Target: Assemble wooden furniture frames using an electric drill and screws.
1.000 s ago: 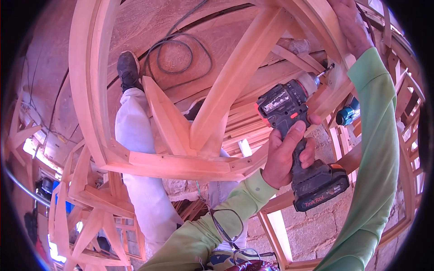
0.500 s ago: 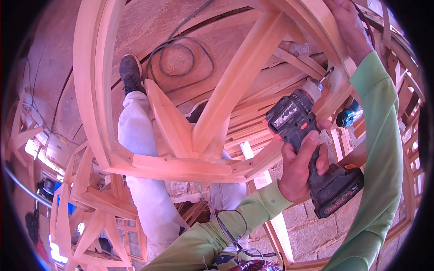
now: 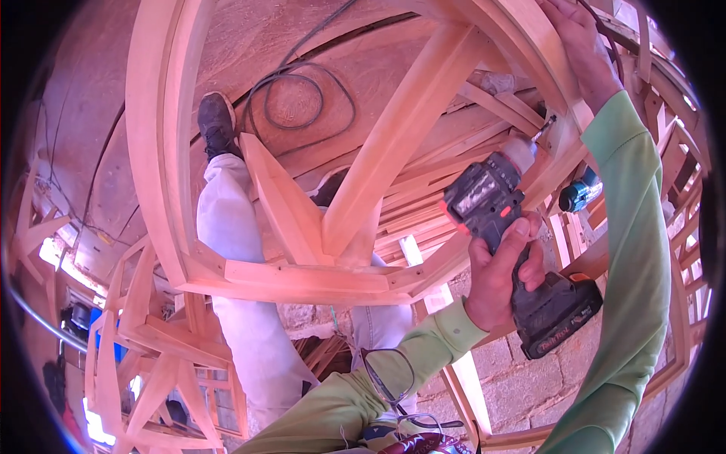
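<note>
My left hand [image 3: 499, 265] is wrapped around the handle of a black and grey cordless drill [image 3: 484, 193]. The drill's bit [image 3: 544, 127] points up and right, close to the inner side of a curved wooden frame [image 3: 295, 278]; whether it touches the wood I cannot tell. At the upper right my right hand [image 3: 578, 38] grips the outer edge of the same frame, its fingertips partly out of sight. Two angled wooden braces [image 3: 397, 140] meet at the frame's near side. The frame stands around my legs.
A teal power tool [image 3: 582, 191] lies beyond my right sleeve. Stacked wooden strips [image 3: 408, 200] lie inside the frame's outline. A dark cable [image 3: 302, 98] coils on the floor near my shoe. Other wooden frames [image 3: 162, 348] stand at the left. Eyeglasses [image 3: 389, 378] hang below my chest.
The drill has shifted slightly left and up, with its battery end tilting a little. My right hand stays on the frame, which has barely moved.
</note>
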The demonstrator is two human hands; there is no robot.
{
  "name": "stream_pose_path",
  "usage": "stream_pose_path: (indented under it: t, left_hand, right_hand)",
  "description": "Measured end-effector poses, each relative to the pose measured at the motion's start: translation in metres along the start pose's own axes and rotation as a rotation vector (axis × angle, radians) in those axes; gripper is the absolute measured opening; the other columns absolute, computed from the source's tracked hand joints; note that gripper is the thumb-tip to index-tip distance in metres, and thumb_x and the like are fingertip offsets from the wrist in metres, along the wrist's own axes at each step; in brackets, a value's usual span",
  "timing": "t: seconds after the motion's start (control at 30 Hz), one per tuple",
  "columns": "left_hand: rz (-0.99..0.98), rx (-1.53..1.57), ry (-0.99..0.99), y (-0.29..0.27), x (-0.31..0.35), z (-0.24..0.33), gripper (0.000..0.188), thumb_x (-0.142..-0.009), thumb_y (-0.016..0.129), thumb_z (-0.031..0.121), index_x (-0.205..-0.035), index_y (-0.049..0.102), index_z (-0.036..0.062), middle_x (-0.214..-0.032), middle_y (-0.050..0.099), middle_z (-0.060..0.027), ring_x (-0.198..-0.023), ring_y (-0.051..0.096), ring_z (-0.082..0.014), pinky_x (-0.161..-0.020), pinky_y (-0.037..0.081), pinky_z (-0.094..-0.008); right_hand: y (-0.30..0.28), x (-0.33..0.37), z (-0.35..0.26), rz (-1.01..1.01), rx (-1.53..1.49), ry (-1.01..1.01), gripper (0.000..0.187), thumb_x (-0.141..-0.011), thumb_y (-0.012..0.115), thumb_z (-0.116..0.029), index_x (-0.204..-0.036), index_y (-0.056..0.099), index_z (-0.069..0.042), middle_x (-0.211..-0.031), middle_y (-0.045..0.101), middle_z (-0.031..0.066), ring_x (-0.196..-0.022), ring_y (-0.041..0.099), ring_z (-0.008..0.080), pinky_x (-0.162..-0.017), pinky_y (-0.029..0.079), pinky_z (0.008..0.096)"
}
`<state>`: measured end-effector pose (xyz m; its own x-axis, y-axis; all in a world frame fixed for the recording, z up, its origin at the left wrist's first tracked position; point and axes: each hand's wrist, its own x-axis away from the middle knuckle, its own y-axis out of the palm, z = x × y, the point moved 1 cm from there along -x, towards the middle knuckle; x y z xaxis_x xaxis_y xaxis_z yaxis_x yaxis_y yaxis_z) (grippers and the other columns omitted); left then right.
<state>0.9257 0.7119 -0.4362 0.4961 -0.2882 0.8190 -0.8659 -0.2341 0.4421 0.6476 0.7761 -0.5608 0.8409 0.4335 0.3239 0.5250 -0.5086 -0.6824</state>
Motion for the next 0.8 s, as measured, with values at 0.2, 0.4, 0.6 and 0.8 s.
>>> stream_pose_path:
  t: [0.2, 0.4, 0.6, 0.8]
  left_hand:
    - [-0.02, -0.085, 0.036, 0.004, 0.001, 0.007, 0.021, -0.106, 0.056, 0.016, -0.122, 0.055, 0.0018, -0.113, 0.06, -0.0047, -0.057, 0.05, -0.0078, -0.048, 0.042, -0.0241]
    - [-0.048, -0.053, -0.024, 0.0, 0.0, -0.005, 0.027, -0.106, 0.058, 0.02, -0.127, 0.055, 0.0032, -0.111, 0.059, -0.0072, -0.059, 0.049, -0.0091, -0.049, 0.043, -0.0247]
    - [-0.005, -0.038, 0.003, 0.004, 0.0, 0.002, 0.017, -0.106, 0.057, 0.018, -0.108, 0.056, 0.0009, -0.096, 0.059, -0.0049, -0.055, 0.049, -0.0075, -0.048, 0.042, -0.0246]
    - [-0.01, -0.051, -0.029, 0.007, -0.002, 0.005, 0.018, -0.105, 0.059, 0.018, -0.105, 0.056, 0.0009, -0.092, 0.057, -0.0035, -0.054, 0.047, -0.007, -0.047, 0.042, -0.025]
  right_hand:
    - [0.007, 0.001, -0.004, -0.017, -0.226, 0.172, 0.025, -0.101, 0.066, -0.019, -0.084, 0.072, -0.002, -0.078, 0.065, -0.0043, -0.072, 0.057, 0.0054, -0.066, 0.045, 0.0242]
    - [0.006, 0.001, 0.012, 0.001, -0.32, 0.186, 0.023, -0.102, 0.065, -0.021, -0.087, 0.072, -0.005, -0.078, 0.066, -0.0039, -0.071, 0.057, 0.0044, -0.064, 0.044, 0.0227]
    - [0.0, -0.005, 0.01, -0.032, -0.118, 0.099, 0.021, -0.102, 0.063, -0.019, -0.088, 0.071, -0.005, -0.08, 0.067, -0.0027, -0.07, 0.058, 0.0044, -0.062, 0.045, 0.0225]
    - [-0.003, -0.007, 0.02, -0.08, -0.339, 0.095, 0.021, -0.102, 0.061, -0.017, -0.089, 0.072, -0.005, -0.08, 0.067, -0.0024, -0.07, 0.059, 0.0056, -0.064, 0.048, 0.0235]
